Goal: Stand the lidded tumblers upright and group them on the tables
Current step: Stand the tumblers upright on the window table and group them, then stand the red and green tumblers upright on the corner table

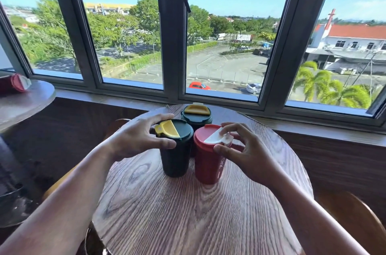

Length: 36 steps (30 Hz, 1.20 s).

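Three lidded tumblers stand upright and close together on the round wooden table (188, 213). The near dark green tumbler (175, 160) has a yellow flap on its lid, and my left hand (135, 138) grips that lid from the left with thumb and fingers around the rim. Beside it on the right stands the red tumbler (206, 167) with a white flap, and my right hand (246, 150) pinches its lid at the right edge. Behind both stands a second dark green tumbler (196, 116) with a yellow flap. A further red tumbler (14, 83) lies on its side on the left table.
A second round wooden table (25, 104) stands at the far left. A window sill and tall window frames run behind both tables. A wooden chair (355, 219) sits at the lower right, and another seat shows between the tables at the left.
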Motion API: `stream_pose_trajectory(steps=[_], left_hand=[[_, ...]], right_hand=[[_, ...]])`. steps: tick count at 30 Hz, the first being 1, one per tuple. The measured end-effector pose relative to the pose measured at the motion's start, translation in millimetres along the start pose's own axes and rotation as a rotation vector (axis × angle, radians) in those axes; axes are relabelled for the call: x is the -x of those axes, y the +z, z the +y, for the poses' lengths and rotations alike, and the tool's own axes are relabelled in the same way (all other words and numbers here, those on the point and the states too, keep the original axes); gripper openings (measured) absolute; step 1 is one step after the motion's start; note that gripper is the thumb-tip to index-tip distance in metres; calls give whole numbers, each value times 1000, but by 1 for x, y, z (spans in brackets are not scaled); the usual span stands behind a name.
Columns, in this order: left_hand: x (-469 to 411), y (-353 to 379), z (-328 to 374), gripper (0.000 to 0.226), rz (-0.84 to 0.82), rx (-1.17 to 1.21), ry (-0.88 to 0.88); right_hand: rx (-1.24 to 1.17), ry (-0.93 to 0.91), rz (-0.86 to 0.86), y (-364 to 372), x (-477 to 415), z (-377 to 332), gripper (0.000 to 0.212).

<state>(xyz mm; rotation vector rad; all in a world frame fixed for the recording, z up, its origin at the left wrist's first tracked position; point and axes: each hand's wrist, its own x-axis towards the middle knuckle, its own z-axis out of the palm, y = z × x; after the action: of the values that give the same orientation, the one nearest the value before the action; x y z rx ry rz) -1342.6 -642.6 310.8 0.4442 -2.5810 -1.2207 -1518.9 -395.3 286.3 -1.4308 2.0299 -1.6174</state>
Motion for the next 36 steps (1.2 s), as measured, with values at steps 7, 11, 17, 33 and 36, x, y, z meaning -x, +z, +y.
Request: stream_pose_trajectory(steps=[7,11,17,33,36], left_hand=[[5,1,5,77,3,-23,-18],[9,3,20,78,24,32,-15],[12,-9,37,81,117,-60,-59],[46,-100,40,41,340,-616,-177],[64,-131,19,40,295,-722,-317]], right_hand=[[76,-22,6,-1,1,-1,38],[102,-41,15,-5,-1,-8,44],[152,-106,58,-11,-22,-34,33],[524,-309,-308,93,-117,-129,31],[559,-297,-385,135,-138,-138,33]])
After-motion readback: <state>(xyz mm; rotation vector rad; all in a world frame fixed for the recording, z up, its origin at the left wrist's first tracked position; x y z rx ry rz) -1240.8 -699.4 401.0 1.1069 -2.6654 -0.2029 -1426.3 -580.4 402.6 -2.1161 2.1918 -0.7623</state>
